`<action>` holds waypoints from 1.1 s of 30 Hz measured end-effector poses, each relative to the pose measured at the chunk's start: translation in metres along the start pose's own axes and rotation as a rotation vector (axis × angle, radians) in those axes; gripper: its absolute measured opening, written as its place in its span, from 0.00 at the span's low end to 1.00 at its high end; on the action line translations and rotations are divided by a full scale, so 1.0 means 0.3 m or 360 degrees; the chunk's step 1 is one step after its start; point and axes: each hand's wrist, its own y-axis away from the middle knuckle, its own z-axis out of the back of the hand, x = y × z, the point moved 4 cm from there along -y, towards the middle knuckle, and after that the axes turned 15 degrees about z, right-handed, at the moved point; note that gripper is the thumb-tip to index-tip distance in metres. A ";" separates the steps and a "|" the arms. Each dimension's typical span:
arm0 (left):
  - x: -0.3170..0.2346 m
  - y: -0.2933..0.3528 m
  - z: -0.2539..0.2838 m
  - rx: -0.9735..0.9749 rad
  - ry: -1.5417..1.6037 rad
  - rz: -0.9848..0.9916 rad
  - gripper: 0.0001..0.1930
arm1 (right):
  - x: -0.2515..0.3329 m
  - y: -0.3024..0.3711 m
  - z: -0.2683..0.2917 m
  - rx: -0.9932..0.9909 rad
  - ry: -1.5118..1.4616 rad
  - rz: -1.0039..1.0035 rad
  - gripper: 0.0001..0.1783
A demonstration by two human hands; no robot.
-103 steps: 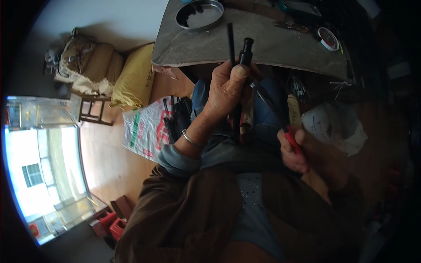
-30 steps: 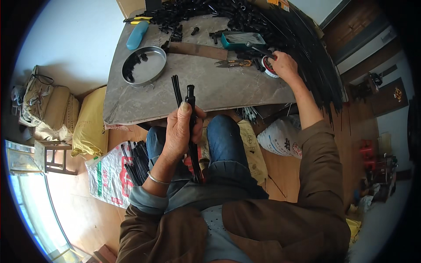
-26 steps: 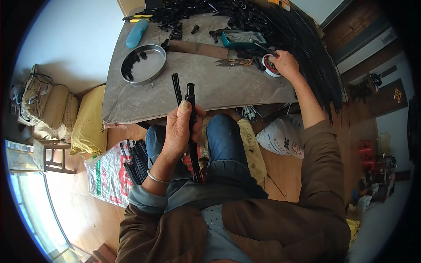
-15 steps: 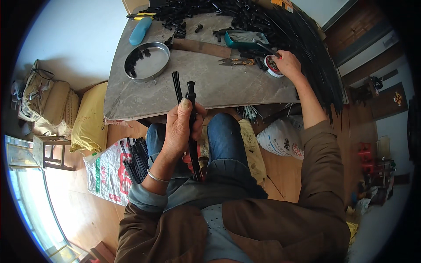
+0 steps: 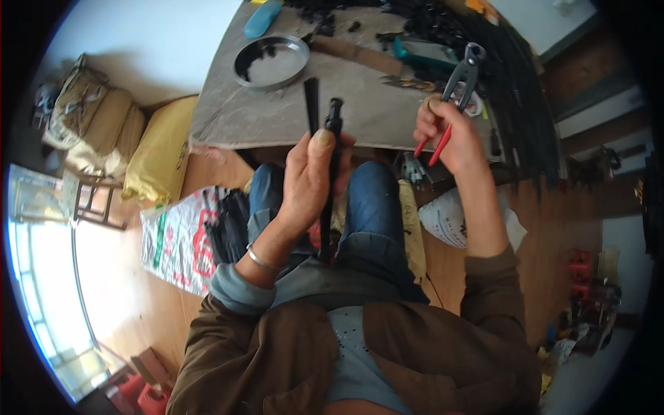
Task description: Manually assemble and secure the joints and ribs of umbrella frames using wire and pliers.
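My left hand (image 5: 309, 169) is closed around a bundle of thin black rods (image 5: 312, 104) and a thicker black tube with a flared end piece (image 5: 335, 114), held upright over my lap. In my right hand (image 5: 453, 135) is a pair of pincers (image 5: 462, 77), its grey jaws pointing up and its red handles under my fingers. The pincers are raised over the table's near right edge, apart from the tube. Behind my right hand a round white tin (image 5: 474, 105) is partly hidden.
On the grey table (image 5: 228, 121) are a round metal pan (image 5: 271, 62) with black bits, a blue case (image 5: 263, 19), a wooden strip (image 5: 356, 54), small snips (image 5: 408, 84) and a teal box (image 5: 425, 54). Long black rods (image 5: 543, 117) lie along the right. A printed sack (image 5: 181, 238) bears more rods.
My right hand has lifted away from the tin and drawn nearer; the red-handled pincers now show in it. My left hand keeps its hold. The view has shifted, so the table sits higher.
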 end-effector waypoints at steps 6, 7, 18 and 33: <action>-0.029 0.032 0.029 -0.0035 -0.0052 -0.0197 0.26 | -0.201 0.132 -0.280 0.0043 -0.0153 0.0085 0.09; -0.032 0.041 0.032 -0.0038 -0.0077 -0.0232 0.29 | -0.220 0.143 -0.298 -0.0060 -0.0072 0.0075 0.09; -0.004 0.068 0.072 -0.0176 -0.0038 -0.0243 0.27 | -0.244 0.125 -0.362 -0.0136 0.0412 0.0269 0.07; -0.014 0.052 0.107 -0.0055 -0.0022 -0.0145 0.28 | -0.175 0.124 -0.431 -0.0026 0.0985 0.0737 0.10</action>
